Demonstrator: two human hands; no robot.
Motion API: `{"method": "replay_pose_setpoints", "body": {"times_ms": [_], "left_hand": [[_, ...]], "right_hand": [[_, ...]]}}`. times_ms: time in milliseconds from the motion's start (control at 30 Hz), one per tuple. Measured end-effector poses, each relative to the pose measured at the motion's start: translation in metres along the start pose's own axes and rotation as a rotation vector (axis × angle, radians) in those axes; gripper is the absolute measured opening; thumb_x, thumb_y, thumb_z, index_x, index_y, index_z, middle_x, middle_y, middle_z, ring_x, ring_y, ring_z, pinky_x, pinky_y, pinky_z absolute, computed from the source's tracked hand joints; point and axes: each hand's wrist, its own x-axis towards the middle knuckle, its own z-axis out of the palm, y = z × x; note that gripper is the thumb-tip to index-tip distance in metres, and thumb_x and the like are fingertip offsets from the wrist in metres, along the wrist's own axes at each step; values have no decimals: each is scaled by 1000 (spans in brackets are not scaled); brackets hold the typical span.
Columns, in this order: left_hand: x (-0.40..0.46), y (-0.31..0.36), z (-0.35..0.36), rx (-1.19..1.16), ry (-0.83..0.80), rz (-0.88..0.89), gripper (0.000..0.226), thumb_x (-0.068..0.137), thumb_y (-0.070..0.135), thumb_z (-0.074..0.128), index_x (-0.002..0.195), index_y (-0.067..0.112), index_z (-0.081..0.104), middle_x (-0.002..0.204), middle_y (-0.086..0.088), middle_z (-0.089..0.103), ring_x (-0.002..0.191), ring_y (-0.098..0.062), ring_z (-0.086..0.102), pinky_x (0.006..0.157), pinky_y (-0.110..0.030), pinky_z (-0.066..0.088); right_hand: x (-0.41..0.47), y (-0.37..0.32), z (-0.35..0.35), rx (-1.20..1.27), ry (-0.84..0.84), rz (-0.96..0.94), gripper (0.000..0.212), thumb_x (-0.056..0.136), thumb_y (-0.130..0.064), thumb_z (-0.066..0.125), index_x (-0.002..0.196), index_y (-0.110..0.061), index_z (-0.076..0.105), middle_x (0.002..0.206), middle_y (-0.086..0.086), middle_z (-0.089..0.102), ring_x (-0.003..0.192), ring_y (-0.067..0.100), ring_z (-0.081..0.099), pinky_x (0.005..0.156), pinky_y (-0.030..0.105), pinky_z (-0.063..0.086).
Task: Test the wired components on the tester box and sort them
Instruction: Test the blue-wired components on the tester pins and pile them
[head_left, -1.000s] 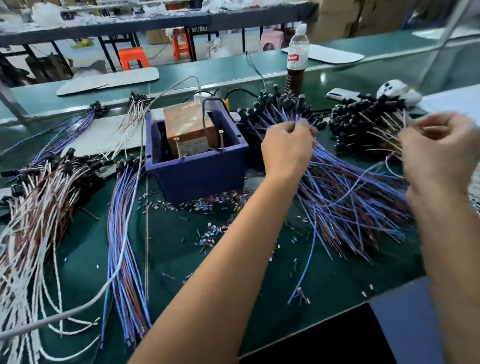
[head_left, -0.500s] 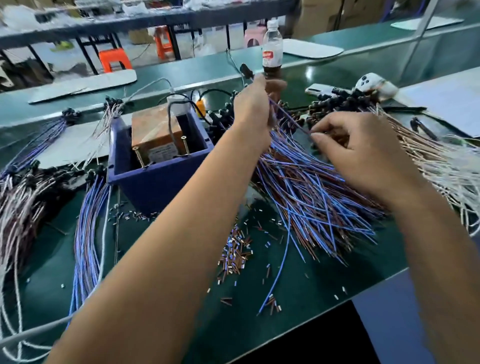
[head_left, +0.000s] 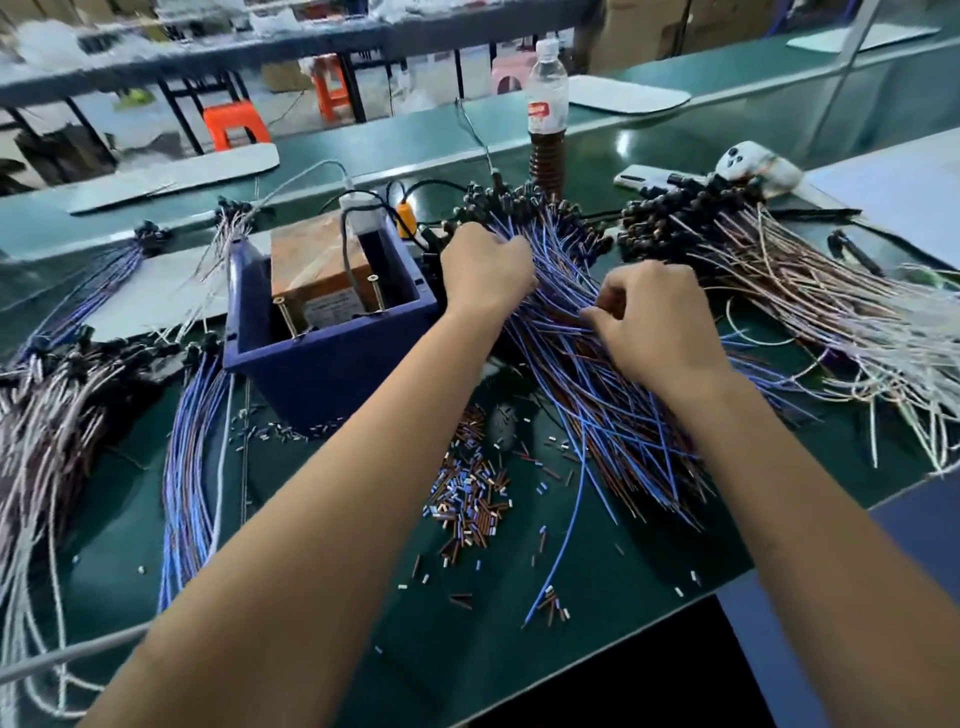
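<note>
Blue-and-brown wired components (head_left: 582, 364) lie heaped at three o'clock of the tester box (head_left: 332, 332); left hand (head_left: 485, 270) clutches their upper strands, right hand (head_left: 657, 327) pinches some (fingertips partly hidden).

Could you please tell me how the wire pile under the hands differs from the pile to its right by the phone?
The blue pile has blue and brown wires; the right pile has pale white and pinkish-brown ones. Both hands work in the blue pile, left hand and right hand with fingers curled into its wires; nothing touches the right pile. The blue pile sits beside the tester box, the right pile farther off. Both have black components at the far end and fan toward the person.
</note>
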Motion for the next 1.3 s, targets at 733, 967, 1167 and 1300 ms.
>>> {"method": "replay_pose_setpoints", "body": {"times_ms": [733,967,1167,1300], "left_hand": [[-120,-75,-254,897,-562,-278,31,86,-3,44,73,1,72,61,-8,71,42,-16,58,38,-18,38],[-89,-97,-267,1059,68,-118,11,86,9,56,93,8,64,98,-17,65,90,-36,61,74,-38,48],[-47,-117,-252,1034,174,8,24,92,16,65,114,7,63,118,-20,63,112,-40,61,87,-43,49],[-29,-123,-250,1117,215,-35,22,95,9,66,116,7,67,122,-19,63,114,-40,63,86,-45,53]], "right_hand": [[-82,-229,94,96,-660,-615,7,87,-15,65,86,-17,59,91,13,66,81,39,64,64,38,49],[-86,-271,133,37,-708,-491,17,105,-20,46,106,-18,63,94,6,62,79,30,52,68,34,46],[-87,-272,143,-64,-680,-464,48,110,-44,33,121,-11,66,113,16,69,93,37,62,73,35,44],[-86,-268,144,-103,-647,-532,42,110,-43,38,123,-10,60,114,18,68,83,36,57,68,37,41]]}}
